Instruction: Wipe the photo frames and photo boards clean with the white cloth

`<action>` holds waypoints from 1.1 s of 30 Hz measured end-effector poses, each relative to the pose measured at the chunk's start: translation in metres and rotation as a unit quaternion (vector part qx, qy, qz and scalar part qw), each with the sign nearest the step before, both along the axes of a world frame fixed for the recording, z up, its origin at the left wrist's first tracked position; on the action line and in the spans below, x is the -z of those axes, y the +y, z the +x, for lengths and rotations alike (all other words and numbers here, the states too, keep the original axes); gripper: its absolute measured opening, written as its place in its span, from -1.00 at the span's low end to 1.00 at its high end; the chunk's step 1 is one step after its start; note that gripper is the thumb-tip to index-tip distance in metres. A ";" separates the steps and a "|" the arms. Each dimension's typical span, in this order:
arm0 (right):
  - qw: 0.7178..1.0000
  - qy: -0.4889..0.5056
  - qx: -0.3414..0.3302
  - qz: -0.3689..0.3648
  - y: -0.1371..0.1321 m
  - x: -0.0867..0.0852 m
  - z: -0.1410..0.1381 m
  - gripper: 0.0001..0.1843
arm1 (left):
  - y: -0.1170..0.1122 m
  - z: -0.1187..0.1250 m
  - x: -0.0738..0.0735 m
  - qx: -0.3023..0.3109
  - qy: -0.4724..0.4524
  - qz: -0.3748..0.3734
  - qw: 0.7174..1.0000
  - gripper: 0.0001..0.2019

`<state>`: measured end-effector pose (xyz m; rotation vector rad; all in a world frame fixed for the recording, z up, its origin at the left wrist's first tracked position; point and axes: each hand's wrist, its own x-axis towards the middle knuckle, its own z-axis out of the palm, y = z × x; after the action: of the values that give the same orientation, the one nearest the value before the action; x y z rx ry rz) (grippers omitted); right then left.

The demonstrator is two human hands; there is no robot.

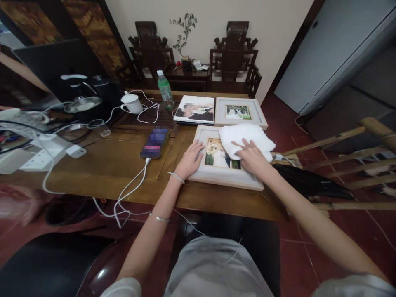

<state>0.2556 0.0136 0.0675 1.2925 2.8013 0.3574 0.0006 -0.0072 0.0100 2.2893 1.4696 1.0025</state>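
A light wooden picture frame lies flat near the table's front edge, a photo inside it. My left hand rests with outstretched fingers along the frame's left side. On the upper right of the same frame is a folded white cloth, which hides part of the photo. My right hand grips this cloth and presses it down against the frame; its fingertips partly sink into the folds.
Behind lie a second picture frame and a stack topped by a photo panel. A green bottle, lidded white cup and charging phone stand or lie leftward. Power strips and cables crowd the left side.
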 end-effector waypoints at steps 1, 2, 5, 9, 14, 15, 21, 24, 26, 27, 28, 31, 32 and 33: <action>1.000 -0.004 0.004 -0.006 -0.008 0.000 -0.004 -0.52 | 0.000 0.000 0.000 0.000 0.001 0.001 1.000 -0.68; 1.000 -0.009 0.006 -0.015 -0.016 -0.001 -0.008 -0.52 | 0.000 0.000 0.000 -0.001 0.002 0.001 1.000 -0.68; 0.999 -0.022 0.000 -0.042 -0.044 -0.008 -0.015 -0.57 | 0.001 0.000 0.000 -0.001 0.001 0.003 1.000 -0.68; 0.997 -0.006 -0.038 -0.068 -0.064 -0.017 -0.011 -0.59 | 0.000 0.000 0.000 -0.002 0.005 0.002 1.000 -0.68; 0.996 0.048 -0.016 -0.068 -0.045 -0.013 0.000 -0.47 | -0.001 0.001 -0.002 -0.008 0.009 -0.008 1.000 -0.69; 0.997 0.059 -0.010 -0.058 -0.038 -0.010 0.002 -0.44 | -0.001 0.001 -0.003 -0.008 0.009 -0.008 1.000 -0.69; 0.997 0.082 0.015 0.005 0.001 0.003 0.009 -0.49 | -0.001 0.001 -0.002 -0.009 0.001 0.000 1.000 -0.69; 0.998 0.064 0.027 0.003 -0.001 0.001 0.004 -0.54 | -0.002 0.001 -0.003 -0.004 -0.004 -0.009 1.000 -0.69; 0.998 0.045 0.031 -0.019 -0.016 -0.004 -0.002 -0.53 | -0.002 0.001 -0.003 -0.002 -0.007 -0.017 1.000 -0.68; 0.998 0.035 0.030 -0.032 -0.026 -0.007 -0.005 -0.52 | -0.002 0.001 -0.003 -0.003 -0.007 -0.018 1.000 -0.68; 0.998 0.026 0.026 -0.045 -0.037 -0.010 -0.008 -0.51 | -0.002 0.001 -0.003 -0.004 -0.005 -0.018 1.000 -0.68; 0.996 0.024 -0.003 -0.082 -0.068 -0.018 -0.010 -0.52 | -0.001 0.001 -0.002 -0.005 0.004 -0.011 1.000 -0.68; 0.996 0.031 -0.013 -0.087 -0.075 -0.019 -0.009 -0.50 | -0.001 0.001 -0.001 -0.005 0.007 -0.009 1.000 -0.68; 0.995 0.040 -0.019 -0.089 -0.080 -0.020 -0.007 -0.48 | 0.000 0.001 -0.001 -0.005 0.007 -0.009 1.000 -0.68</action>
<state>0.2487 -0.0664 0.0872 1.2441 2.8476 0.0543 0.0018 -0.0076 0.0113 2.2839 1.4916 0.9740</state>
